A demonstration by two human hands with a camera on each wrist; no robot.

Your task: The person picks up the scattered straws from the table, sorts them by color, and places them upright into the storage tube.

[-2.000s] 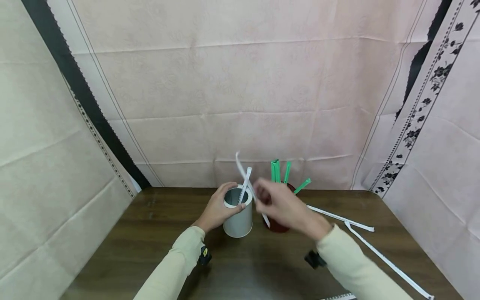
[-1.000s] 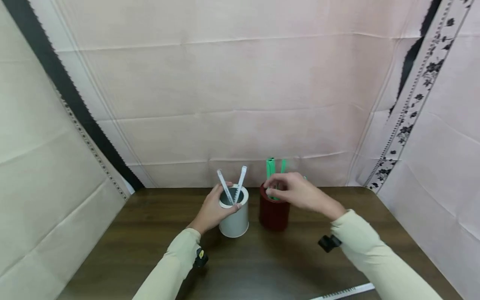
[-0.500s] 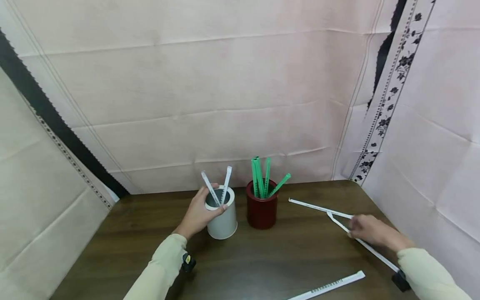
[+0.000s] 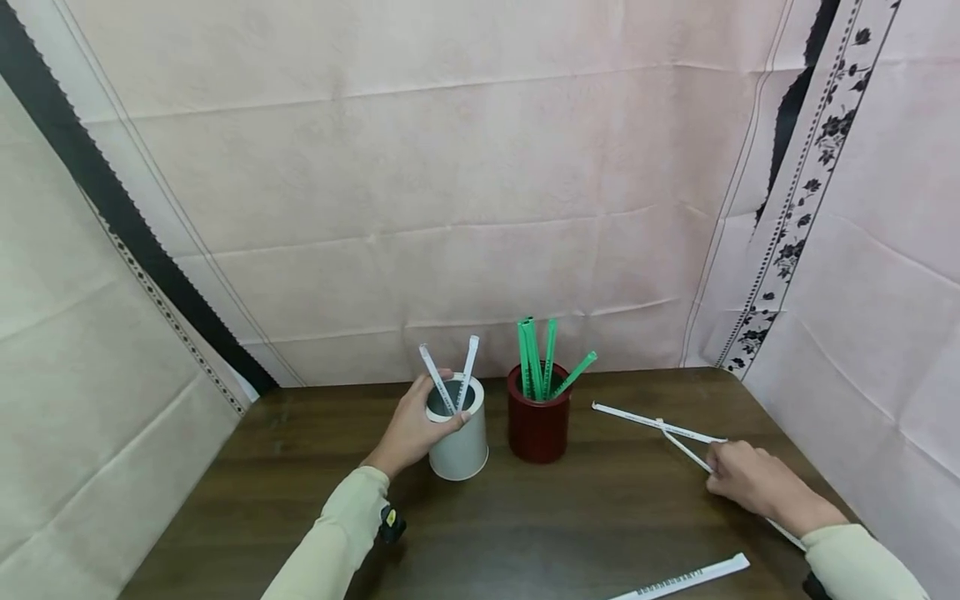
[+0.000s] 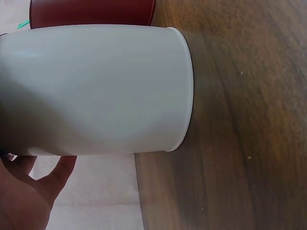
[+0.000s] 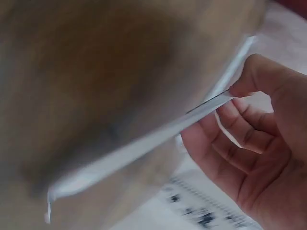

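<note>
My left hand (image 4: 412,427) grips the pale grey cup (image 4: 459,454) at its rim, thumb in front and fingers at the far side. Two white wrapped straws (image 4: 468,371) with printed marks lean apart inside it. In the left wrist view the cup's wall (image 5: 96,91) fills much of the picture. At the right, my right hand (image 4: 761,483) pinches a long white wrapped straw (image 6: 134,151) between thumb and fingers, part of it hidden by the hand. Its far end crosses another white straw (image 4: 626,416) lying on the table.
A dark red cup (image 4: 538,433) with several green straws (image 4: 532,358) stands just right of the grey one. Another white straw (image 4: 682,581) lies at the table's (image 4: 525,533) front. A cloth curtain (image 4: 480,167) closes off the back and sides.
My right hand has put a second white straw into the grey cup, moved away to the right and taken hold of one on the table. My left hand stays on the cup.
</note>
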